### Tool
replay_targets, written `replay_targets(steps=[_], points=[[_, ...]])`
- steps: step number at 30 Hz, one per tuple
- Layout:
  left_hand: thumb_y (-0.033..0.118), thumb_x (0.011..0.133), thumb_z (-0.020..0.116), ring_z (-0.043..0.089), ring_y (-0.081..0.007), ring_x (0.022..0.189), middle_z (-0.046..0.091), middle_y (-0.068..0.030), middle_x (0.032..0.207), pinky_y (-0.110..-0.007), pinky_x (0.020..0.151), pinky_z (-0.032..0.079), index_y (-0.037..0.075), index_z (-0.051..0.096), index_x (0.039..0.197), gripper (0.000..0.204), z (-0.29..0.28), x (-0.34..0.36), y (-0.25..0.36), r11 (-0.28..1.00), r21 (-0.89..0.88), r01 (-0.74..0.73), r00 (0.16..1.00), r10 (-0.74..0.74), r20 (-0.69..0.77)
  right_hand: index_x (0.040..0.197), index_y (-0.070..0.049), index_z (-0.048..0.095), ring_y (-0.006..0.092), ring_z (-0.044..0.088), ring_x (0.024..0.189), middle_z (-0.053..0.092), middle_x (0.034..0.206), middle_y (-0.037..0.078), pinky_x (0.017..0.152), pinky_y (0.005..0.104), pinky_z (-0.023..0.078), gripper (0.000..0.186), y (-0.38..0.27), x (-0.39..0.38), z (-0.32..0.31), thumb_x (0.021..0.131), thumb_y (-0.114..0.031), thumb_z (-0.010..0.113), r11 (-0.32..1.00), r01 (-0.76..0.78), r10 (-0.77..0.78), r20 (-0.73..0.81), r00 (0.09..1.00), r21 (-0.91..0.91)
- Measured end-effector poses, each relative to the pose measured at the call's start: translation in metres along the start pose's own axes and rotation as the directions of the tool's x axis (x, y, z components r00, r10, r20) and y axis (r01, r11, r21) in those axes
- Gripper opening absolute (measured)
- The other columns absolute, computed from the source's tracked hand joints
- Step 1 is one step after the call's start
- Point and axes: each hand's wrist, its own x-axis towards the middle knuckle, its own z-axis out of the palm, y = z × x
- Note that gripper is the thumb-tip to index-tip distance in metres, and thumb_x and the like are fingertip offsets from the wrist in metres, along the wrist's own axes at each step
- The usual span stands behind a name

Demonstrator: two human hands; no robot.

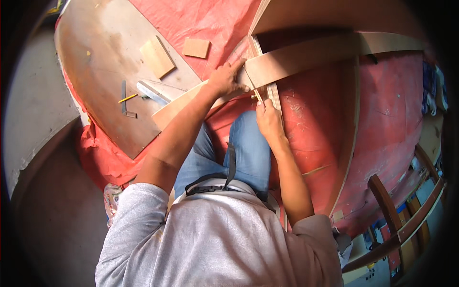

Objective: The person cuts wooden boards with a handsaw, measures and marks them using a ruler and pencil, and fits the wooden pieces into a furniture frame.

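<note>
Our left hand [224,80] is clamped across the long wooden strip [306,60], thumb at one edge and fingers at the other; our right hand [271,119], just beside it and apart, pinches a slender piece [259,95] we cannot identify. The strip runs under the left hand and over the plywood edge [273,95] beyond. We judge this to be a steadying and lining-up step; the next move calls for a still left hand and fine right-hand control. Farther left of the hands lie a yellow pencil [127,98] and try square [124,98].

Grey shirt [220,239], blue jeans [251,138]
</note>
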Motion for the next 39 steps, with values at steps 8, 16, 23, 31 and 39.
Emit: replay_targets(steps=[8,16,23,31,39], points=[[0.058,0.069,0.089,0.063,-0.0465,0.114,0.061,-0.0249,0.125,-0.057,0.097,0.051,0.032,0.036,0.159,0.108,-0.006,0.003,0.0,0.999,-0.031,0.004,0.999,-0.005,-0.033,0.105,0.001,0.058,0.0565,0.064,0.086,0.066,0.086,0.034,0.068,0.0603,0.048,0.03,0.011,-0.085,-0.057,0.107,-0.028,0.05,0.998,-0.056,0.056,0.071,0.996,-0.006],[0.059,0.068,0.089,0.063,-0.0469,0.116,0.062,-0.0255,0.123,-0.056,0.098,0.051,0.034,0.035,0.159,0.108,-0.005,0.006,-0.005,0.999,-0.036,-0.029,0.999,0.03,0.02,0.107,0.0,0.058,0.0567,0.064,0.086,0.066,0.09,0.034,0.068,0.0605,0.049,0.029,0.012,-0.033,-0.022,0.107,-0.028,0.052,0.998,0.062,-0.062,-0.007,0.998,0.017],[0.057,0.068,0.091,0.062,-0.047,0.112,0.062,-0.0259,0.116,-0.054,0.096,0.05,0.026,0.034,0.161,0.113,-0.011,0.004,-0.001,0.998,-0.022,-0.054,0.998,0.054,-0.024,0.103,0.0,0.057,0.0577,0.063,0.087,0.066,0.092,0.036,0.069,0.0613,0.049,0.033,0.028,-0.046,-0.018,0.107,-0.032,0.052,0.999,0.023,-0.023,0.001,1.0,0.046],[0.057,0.07,0.088,0.062,-0.0467,0.119,0.061,-0.0258,0.128,-0.057,0.098,0.05,0.032,0.032,0.162,0.111,-0.01,0.0,0.0,0.999,-0.03,-0.024,0.999,0.025,0.029,0.102,0.0,0.057,0.0564,0.063,0.085,0.067,0.09,0.034,0.066,0.0591,0.049,0.03,0.018,-0.059,-0.028,0.107,-0.03,0.052,0.992,-0.097,0.1,0.042,0.994,-0.084],[0.056,0.069,0.089,0.061,-0.0453,0.118,0.062,-0.0267,0.127,-0.056,0.098,0.05,0.03,0.034,0.161,0.11,-0.016,0.006,-0.009,0.996,-0.052,-0.066,0.998,0.066,-0.004,0.109,0.002,0.061,0.0578,0.064,0.09,0.066,0.094,0.038,0.074,0.0639,0.049,0.035,0.013,-0.043,-0.012,0.107,-0.031,0.049,0.991,0.128,-0.124,-0.079,0.989,0.04]])
